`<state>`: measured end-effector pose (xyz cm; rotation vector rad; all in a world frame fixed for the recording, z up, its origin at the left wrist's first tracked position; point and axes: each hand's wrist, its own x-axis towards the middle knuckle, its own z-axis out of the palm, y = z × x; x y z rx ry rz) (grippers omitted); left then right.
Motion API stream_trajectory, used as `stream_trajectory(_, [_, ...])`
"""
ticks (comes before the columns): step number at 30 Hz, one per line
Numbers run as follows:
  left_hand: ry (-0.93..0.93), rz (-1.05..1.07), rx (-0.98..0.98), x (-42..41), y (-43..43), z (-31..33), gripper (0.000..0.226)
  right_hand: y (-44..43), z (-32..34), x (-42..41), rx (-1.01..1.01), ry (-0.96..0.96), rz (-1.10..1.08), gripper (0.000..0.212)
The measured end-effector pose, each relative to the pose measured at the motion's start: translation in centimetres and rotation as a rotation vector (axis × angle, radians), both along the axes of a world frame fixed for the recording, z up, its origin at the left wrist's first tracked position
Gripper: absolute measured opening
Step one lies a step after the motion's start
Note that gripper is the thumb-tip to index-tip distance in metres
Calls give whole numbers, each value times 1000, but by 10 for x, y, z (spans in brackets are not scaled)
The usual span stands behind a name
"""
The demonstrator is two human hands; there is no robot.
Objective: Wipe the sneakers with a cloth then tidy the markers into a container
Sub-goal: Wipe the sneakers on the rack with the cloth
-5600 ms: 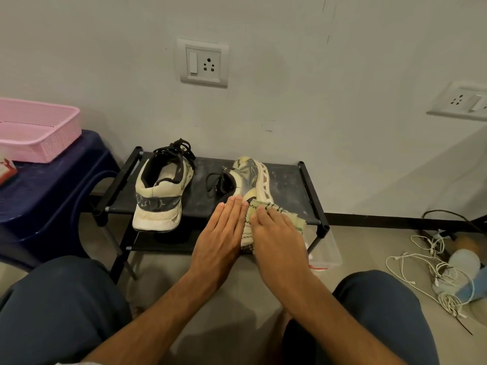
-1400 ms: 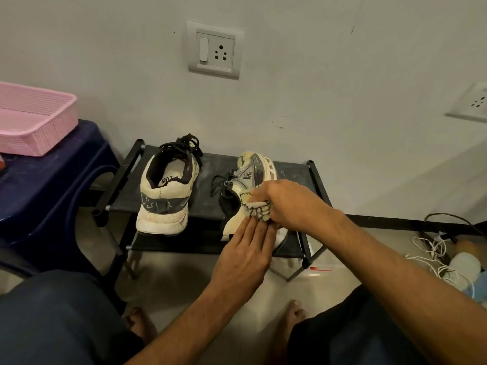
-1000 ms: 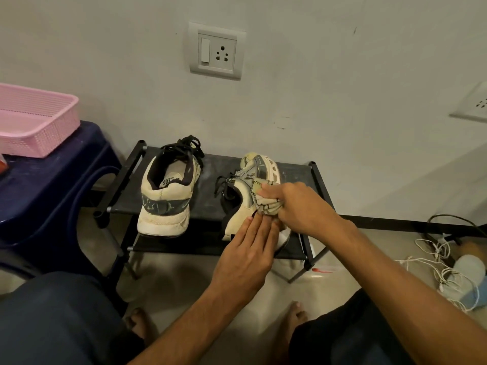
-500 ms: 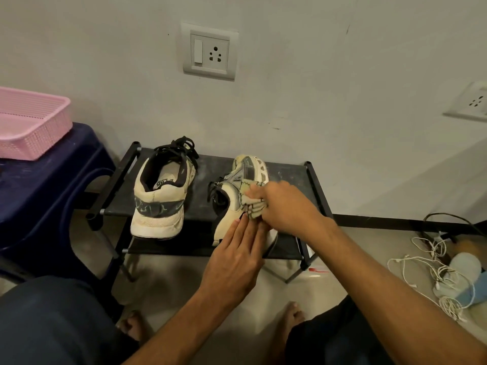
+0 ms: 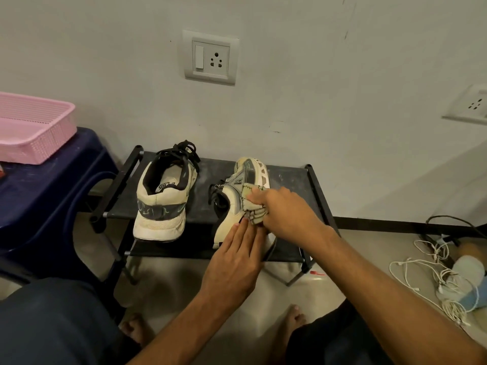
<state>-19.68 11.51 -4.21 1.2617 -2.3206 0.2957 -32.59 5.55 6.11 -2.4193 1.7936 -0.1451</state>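
Head view: right hand (image 5: 286,216) grips bunched cloth (image 5: 253,205), pressed on side of right sneaker (image 5: 241,198) tipped on black shoe rack (image 5: 313,185). Left hand (image 5: 234,262) flat, fingers straight, touching that sneaker's heel. Left sneaker (image 5: 163,198) upright beside it. Pink basket (image 5: 52,135) on blue stool (image 5: 50,191), far left.

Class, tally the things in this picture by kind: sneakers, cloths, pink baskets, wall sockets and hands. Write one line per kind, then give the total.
Sneakers: 2
Cloth: 1
Pink basket: 1
Wall sockets: 2
Hands: 2
Total: 8
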Motion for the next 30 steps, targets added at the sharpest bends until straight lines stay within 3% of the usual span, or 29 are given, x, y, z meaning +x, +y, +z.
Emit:
stream_trajectory(8, [25,2,10,1,-1,2,82,-55,7,-10,105,-81,-116,56])
stream_trajectory(21, [-71,4,-102,2,-2,-3,71,22,35,-18,232,-134,1,36])
stream_trajectory(24, [-100,-6,-115,4,-5,1,75,23,44,-29,246,-282,-72,35])
stream_trajectory(28, [-112,-19,-84,3,-5,2,80,15,38,-38,-22,-654,-326,37])
stream_trajectory(30, [-114,-29,-87,1,-4,1,80,10,34,-36,-86,-682,-341,43])
